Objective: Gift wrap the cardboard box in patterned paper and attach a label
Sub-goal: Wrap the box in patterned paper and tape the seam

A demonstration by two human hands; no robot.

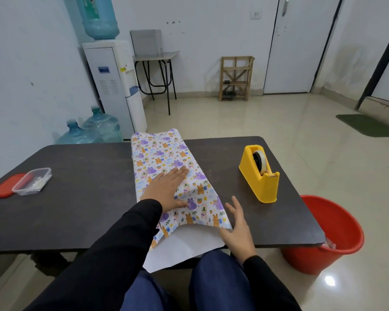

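Here's the dark table [88, 198], stretching wide across the view, and down its middle runs the patterned paper [164, 153], folded over a long raised shape from the far edge to the near one. The cardboard box is hidden under that paper. At the near end the paper's white underside spills past the table edge toward the person's lap.

On the floor at the right, tucked against the table corner, stands a red bucket [337, 232].

Now the arms, both in black sleeves. The left arm reaches in diagonally from the lower left, and the left hand [166, 189] lies palm down on top of the wrapped shape. Its fingers are straight and close together, pointing away, with the thumb splayed out toward the near side, flat on the paper. The right hand [238, 230] sits at the paper's near right corner, palm down, fingers straight and fanned apart, gripping nothing. Whether it presses on the paper's edge, I cannot tell.

Over on the right, well apart from the paper, stands a yellow tape dispenser [259, 176]. On the far left sits a clear plastic container [33, 181], with its red lid [2, 188] lying just beside it.
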